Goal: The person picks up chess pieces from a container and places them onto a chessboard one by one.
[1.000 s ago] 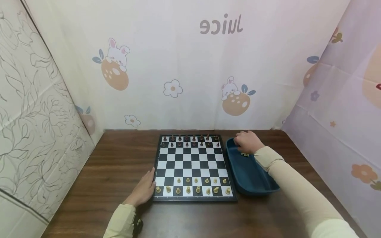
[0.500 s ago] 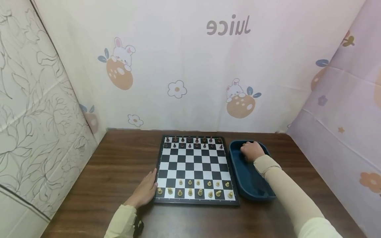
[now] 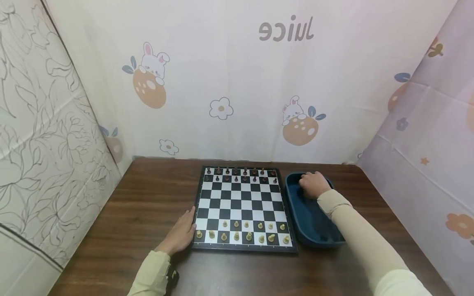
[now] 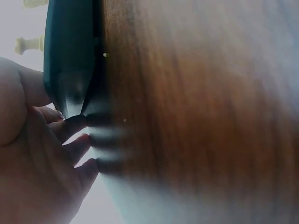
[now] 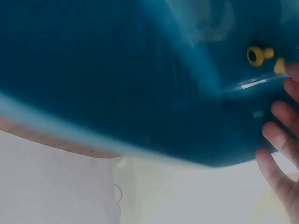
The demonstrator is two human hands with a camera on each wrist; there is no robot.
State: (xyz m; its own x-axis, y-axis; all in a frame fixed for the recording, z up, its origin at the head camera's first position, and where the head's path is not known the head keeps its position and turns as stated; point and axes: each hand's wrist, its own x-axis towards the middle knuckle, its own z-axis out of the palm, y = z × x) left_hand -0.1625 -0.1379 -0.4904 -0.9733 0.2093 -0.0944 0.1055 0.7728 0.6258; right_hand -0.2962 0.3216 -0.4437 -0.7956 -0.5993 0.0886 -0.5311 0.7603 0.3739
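A black-and-white chessboard (image 3: 237, 203) lies on the table, with dark red-brown chess pieces in two rows along its far side. Pale yellow chess pieces (image 3: 249, 236) stand in two rows at its near side. My left hand (image 3: 179, 234) rests against the board's left edge, fingers extended, thumb at the rim. My right hand (image 3: 314, 185) reaches down into the far end of a blue tray (image 3: 314, 222). In the right wrist view, its thumb and index fingertip meet at a yellow chess piece (image 5: 279, 66), partly hidden. Another yellow chess piece (image 5: 256, 55) lies beside it on the tray floor.
The tray stands right beside the board's right edge on the brown wooden table (image 3: 159, 189). A patterned curtain (image 3: 237, 82) rises behind the table's far edge, and more printed cloth hangs at both sides.
My right hand has lowered from the tray's far rim into the tray, covering the yellow pieces seen there earlier. The head view has shifted slightly. My left hand stays at the board's edge.
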